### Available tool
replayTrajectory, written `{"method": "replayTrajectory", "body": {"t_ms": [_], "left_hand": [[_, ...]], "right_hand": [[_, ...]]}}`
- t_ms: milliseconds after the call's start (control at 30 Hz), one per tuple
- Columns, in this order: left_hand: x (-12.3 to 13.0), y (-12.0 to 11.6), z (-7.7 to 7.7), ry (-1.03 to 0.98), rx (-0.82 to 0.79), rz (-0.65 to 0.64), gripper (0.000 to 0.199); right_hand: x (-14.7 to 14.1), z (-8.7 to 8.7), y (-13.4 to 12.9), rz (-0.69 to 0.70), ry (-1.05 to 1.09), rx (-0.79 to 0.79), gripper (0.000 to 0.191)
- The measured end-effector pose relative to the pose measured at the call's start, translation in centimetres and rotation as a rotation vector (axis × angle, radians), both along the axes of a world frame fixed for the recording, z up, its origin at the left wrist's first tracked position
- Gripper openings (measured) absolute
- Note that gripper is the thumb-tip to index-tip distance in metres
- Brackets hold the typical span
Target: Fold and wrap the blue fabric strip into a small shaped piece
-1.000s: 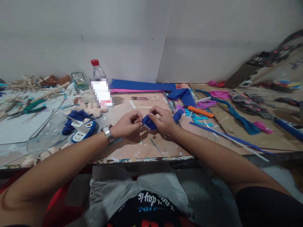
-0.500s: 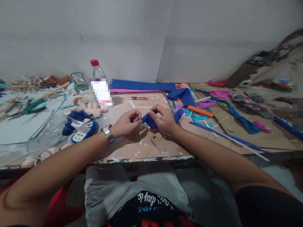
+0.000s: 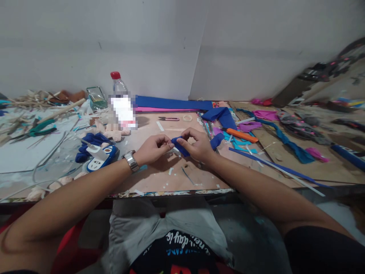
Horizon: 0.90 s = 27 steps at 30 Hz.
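Note:
A strip of blue fabric (image 3: 180, 148) is pinched between the thumb and fingers of my right hand (image 3: 197, 145), and its tail comes out beyond that hand's outer side. My left hand (image 3: 155, 147), with a metal watch on the wrist, closes thumb and fingertips at the strip's left end. How much of the end lies between those fingertips is hidden. Both hands hover just above the worktable (image 3: 159, 179). Behind them lie small thread snips (image 3: 168, 118) and a roll of clear tape (image 3: 187, 118).
Left are a blue-and-white power strip (image 3: 99, 161) with a charger, peach fabric bunches (image 3: 104, 129), green-handled pliers (image 3: 42, 128) and a red-capped bottle (image 3: 116, 82). Right are an orange utility knife (image 3: 242, 135), fabric scraps and a long white strip (image 3: 291, 173). Folded blue fabric (image 3: 171, 103) lies along the wall.
The blue strip has been turned and folded over in my fingers, so its loose part now slants down to the right. Both hands stay in nearly the same place.

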<state>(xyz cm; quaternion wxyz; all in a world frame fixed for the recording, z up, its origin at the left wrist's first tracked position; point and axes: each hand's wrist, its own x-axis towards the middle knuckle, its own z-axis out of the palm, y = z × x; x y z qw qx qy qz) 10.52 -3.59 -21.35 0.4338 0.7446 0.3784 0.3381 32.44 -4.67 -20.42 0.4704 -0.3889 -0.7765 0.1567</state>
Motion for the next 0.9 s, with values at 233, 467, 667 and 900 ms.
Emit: {"method": "replayTrajectory", "body": {"t_ms": [233,467,667,900], "left_hand": [[-0.03,0.19,-0.39,0.016,-0.016,0.007,0.044],[0.05,0.13,-0.19,0.033,-0.011,0.023,0.047],[0.05,0.07,-0.18,0.030,-0.013,0.045,0.039],[0.01,0.19,-0.33,0.056,0.017,0.044,0.035]], "right_hand": [[-0.01,0.02,-0.29,0.027,-0.047,0.029,0.041],[0.00,-0.26,-0.18,0.090,-0.050,-0.011,0.042],[0.00,-0.45,-0.05,0.128,-0.065,0.005,0.037],[-0.09,-0.57,-0.13,0.154,-0.077,-0.018,0.035]]}}
